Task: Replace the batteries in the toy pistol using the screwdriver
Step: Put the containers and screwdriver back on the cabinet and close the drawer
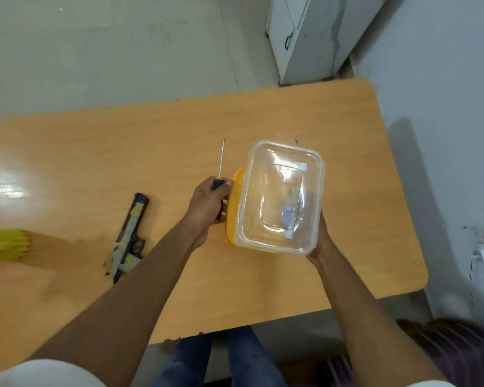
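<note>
Fingers of my left hand (207,202) are wrapped round the black-and-yellow handle of the screwdriver (221,163), its thin shaft pointing away from me toward the far edge. The same hand presses against the left side of a clear plastic container (280,196), where a yellow lid (232,208) stands on edge between hand and box. My right hand (320,233) cups the container's near right corner; most of its fingers are hidden beneath the box, so I cannot tell exactly how they lie, though they seem to hold it up tilted. Through the clear wall I see a small pale and bluish object, too blurred to name; it may be the batteries, but I cannot say.

Out to the left, well apart from both hands, the toy pistol (129,236) lies flat on the wooden surface (347,129), muzzle toward the far side, untouched. Farther left sits a yellow bundle (6,245) at the frame's edge.

I judge the task barely begun: tool in hand, supplies being fetched. Opening the pistol's battery cover, swapping the cells and closing it again are all left.
</note>
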